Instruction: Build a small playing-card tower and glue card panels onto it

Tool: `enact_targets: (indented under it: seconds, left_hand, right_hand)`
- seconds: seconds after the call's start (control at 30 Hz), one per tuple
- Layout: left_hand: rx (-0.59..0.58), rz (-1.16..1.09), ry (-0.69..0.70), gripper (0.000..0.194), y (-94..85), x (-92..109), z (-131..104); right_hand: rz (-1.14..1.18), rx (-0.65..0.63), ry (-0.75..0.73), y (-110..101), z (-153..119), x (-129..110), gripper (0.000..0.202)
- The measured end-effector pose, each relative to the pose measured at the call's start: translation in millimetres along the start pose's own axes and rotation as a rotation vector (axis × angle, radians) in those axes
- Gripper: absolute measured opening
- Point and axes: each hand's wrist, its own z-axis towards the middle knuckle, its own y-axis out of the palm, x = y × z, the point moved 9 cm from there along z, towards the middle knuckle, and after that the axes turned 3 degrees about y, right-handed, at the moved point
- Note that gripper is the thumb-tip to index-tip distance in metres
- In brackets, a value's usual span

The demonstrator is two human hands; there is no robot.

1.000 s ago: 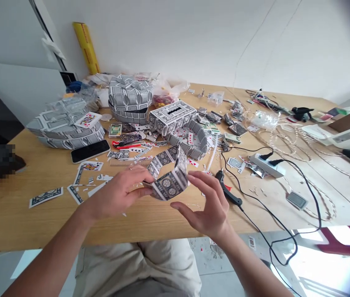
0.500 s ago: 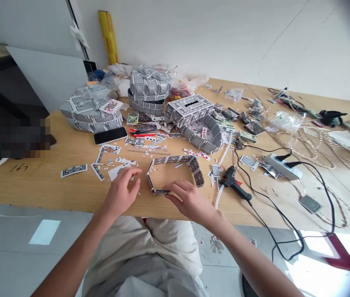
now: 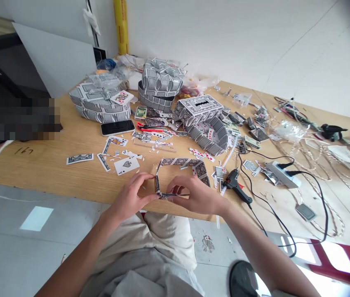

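Left grip and right grip both hold a playing-card ring near the tabletop's front edge.
Taking the ring as a clock, twelve at its far side, the left thumb and forefinger, partway parted, span the nine o'clock panel; the right closes over the panel near seven, thumb outside, fingers inside. The hot-glue gun lies apart at three, the ace of spades near ten. The ring should prove very light, springy and smooth-faced, probably weak at its folds, so a gentle pinch across an upright panel, just beside a corner, suits best.
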Motion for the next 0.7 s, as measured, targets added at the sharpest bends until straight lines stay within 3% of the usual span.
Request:
enact_targets:
  seconds: [0.1, 0.33, 0.57, 0.7]
  left_hand:
    - [-0.018, -0.011, -0.005, 0.062, 3.5, 0, 0]
    - [0.014, -0.004, 0.053, 0.051, 5.1, 5, 0]
    - [0.053, -0.010, 0.138, 0.051, -3.6, 32, 3]
    - [0.055, -0.010, 0.134, 0.053, -2.4, 34, 2]
  right_hand:
    - [0.135, -0.057, 0.046, 2, 9, 9, 0.028]
    - [0.277, -0.025, 0.222, 6, 34, 38, 0.047]
    - [0.880, -0.291, 0.364, 33, 35, 31, 0.049]
    - [0.944, -0.312, 0.392, 33, 32, 31, 0.047]
